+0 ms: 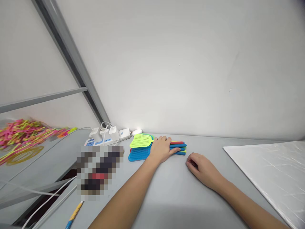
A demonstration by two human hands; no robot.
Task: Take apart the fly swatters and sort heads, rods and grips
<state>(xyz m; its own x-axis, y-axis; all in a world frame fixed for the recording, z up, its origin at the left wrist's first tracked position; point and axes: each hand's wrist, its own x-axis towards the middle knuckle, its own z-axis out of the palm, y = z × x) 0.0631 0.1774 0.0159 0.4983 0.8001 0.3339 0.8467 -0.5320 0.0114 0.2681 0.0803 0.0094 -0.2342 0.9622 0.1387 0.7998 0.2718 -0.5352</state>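
Observation:
A pile of plastic fly swatters lies on the grey table near the wall, with perforated heads to the left and handles to the right. On top is a yellow-green fly swatter [141, 141], and a blue fly swatter [138, 154] shows below it; bits of green and red peek out. My left hand [161, 149] lies across the handles where they meet the heads, fingers wrapped over them. Just right of the handle ends, my right hand [197, 164] rests on the table with its fingers curled in loosely and nothing visible in them.
A white power strip [125, 134] with chargers and cables stands at the back left. Pink and yellow plastic pieces [21, 135] are heaped on the left surface beyond a metal frame [71, 54]. White plastic sheeting [274, 168] lies at right. A pixelated patch hides something at left.

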